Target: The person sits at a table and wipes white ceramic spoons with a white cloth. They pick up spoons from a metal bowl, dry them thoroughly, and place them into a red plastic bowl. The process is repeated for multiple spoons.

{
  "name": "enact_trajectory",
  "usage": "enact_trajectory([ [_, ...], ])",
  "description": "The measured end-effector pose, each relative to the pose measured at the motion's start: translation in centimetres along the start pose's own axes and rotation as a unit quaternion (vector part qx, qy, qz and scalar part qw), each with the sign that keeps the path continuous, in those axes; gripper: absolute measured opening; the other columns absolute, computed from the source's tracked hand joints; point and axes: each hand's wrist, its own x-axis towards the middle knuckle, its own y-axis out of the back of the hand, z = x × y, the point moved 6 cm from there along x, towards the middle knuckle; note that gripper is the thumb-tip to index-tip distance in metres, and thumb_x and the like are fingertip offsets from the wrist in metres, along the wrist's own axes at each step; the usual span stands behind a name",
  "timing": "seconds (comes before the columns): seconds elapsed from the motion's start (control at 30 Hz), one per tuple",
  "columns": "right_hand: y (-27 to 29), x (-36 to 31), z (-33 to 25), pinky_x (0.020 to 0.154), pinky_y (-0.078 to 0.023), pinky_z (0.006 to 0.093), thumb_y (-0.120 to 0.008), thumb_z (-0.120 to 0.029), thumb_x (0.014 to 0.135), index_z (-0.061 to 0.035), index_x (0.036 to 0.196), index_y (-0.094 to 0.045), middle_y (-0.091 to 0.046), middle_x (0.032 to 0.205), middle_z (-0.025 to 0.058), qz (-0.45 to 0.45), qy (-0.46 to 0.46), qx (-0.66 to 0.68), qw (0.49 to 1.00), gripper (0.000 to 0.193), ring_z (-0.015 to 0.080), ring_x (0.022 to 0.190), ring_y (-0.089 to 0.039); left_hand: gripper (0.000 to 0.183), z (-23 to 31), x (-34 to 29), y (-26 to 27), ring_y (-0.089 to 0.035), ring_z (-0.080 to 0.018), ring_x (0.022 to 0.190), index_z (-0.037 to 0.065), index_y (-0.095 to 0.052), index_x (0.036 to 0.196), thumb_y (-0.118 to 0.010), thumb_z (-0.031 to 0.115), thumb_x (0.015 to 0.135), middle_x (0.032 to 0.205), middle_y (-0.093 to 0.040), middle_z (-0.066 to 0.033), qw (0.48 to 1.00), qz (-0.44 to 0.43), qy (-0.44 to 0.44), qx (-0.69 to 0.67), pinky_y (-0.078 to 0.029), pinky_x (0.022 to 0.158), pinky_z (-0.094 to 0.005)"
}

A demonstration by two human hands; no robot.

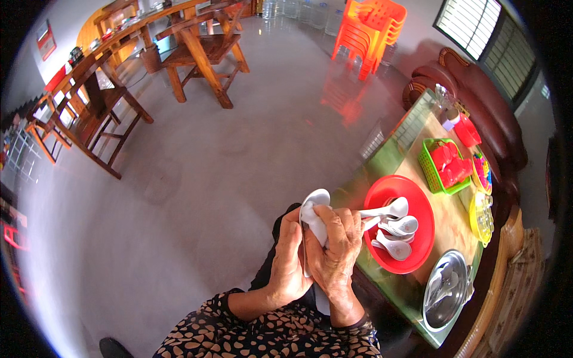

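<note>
Well, the smooth grey floor (227, 155) takes up most of the frame, from the top centre down to the lower left. Down the right side, slanting toward the lower right, runs a long table with a beige top and green border (459, 218). Beyond it, at the upper right, is a dark reddish-brown padded sofa (486, 101). Brown wooden chairs (209, 52) stand at the upper left, and a stack of bright orange plastic chairs (367, 39) sits at the upper right of centre.

On the table, right of my hands, is a round red plastic basin (412, 190) with a heap of white spoons (407, 225) in it. A round, shiny metal bowl (439, 313) at the lower right holds more pale spoons, and farther up is a green plastic basket (431, 173) of red cups (452, 166).

My two hands are together at the lower centre, left of the basin. My left hand (286, 268) is partly closed about a long, pale spoon with a rounded head (323, 194), which tilts upward, its head above my fingers. My right hand (335, 253) is curled over a crumpled white cloth (316, 225), pressing it against the spoon. I cannot tell whether the right hand touches the handle that reaches over the basin's rim beside it.
</note>
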Motion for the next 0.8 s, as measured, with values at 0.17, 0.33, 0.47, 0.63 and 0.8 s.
enact_trajectory([
  [0.17, 2.9, -1.7, 1.4, 0.069, -0.036, 0.0386, -0.071, -0.008, 0.065, -0.0094, 0.098, -0.062, -0.054, 0.083, 0.0041, -0.082, -0.020, 0.014, 0.996, 0.034, 0.0244, 0.076, -0.050, 0.045, -2.0, 0.9, -1.2, -0.049, -0.0183, 0.114, 0.007, -0.033, 0.130, -0.044, 0.036, 0.097, 0.127, -0.048, -0.0115, 0.999, -0.008, 0.036, 0.030, -0.040, 0.099, -0.0346],
  [0.33, 7.2, -3.4, 3.2, 0.069, -0.037, 0.0356, -0.072, -0.009, 0.062, -0.0088, 0.098, -0.067, -0.060, 0.084, 0.0038, -0.151, -0.027, 0.178, 0.972, 0.036, 0.0226, 0.071, -0.050, 0.047, -4.6, 1.3, -1.5, -0.057, -0.0120, 0.086, 0.003, -0.049, 0.122, -0.044, 0.042, 0.096, 0.112, -0.059, -0.0099, 0.988, 0.019, 0.139, 0.067, -0.051, 0.077, -0.0256],
  [0.47, 11.0, -4.5, 4.7, 0.064, -0.042, 0.0338, -0.073, -0.010, 0.064, -0.0028, 0.098, -0.066, -0.064, 0.092, 0.0098, 0.054, -0.042, 0.124, 0.990, 0.035, 0.0246, 0.075, -0.052, 0.029, -6.3, 1.3, -2.5, -0.048, -0.0067, 0.057, 0.007, -0.053, 0.106, -0.039, 0.031, 0.100, 0.078, -0.054, -0.0011, 0.992, -0.072, 0.103, -0.003, -0.039, 0.050, -0.0208],
  [0.63, 9.5, -4.9, 5.3, 0.065, -0.042, 0.0332, -0.074, -0.008, 0.064, -0.0065, 0.102, -0.067, -0.060, 0.096, 0.0090, 0.081, 0.003, 0.085, 0.993, 0.039, 0.0242, 0.078, -0.051, 0.037, -8.9, -0.6, -1.9, -0.057, -0.0132, 0.090, 0.005, -0.052, 0.109, -0.043, 0.039, 0.094, 0.097, -0.057, -0.0023, 0.964, -0.053, 0.201, 0.166, -0.048, 0.077, -0.0282],
  [0.8, 10.3, -5.5, 6.5, 0.068, -0.043, 0.0365, -0.074, -0.012, 0.066, -0.0070, 0.103, -0.067, -0.058, 0.097, 0.0096, 0.060, -0.022, 0.134, 0.989, 0.038, 0.0261, 0.080, -0.051, 0.024, -10.4, -1.3, -2.8, -0.048, -0.0023, 0.060, 0.008, -0.059, 0.097, -0.048, 0.029, 0.095, 0.076, -0.056, 0.0046, 0.970, -0.037, 0.162, 0.176, -0.038, 0.050, -0.0172],
])
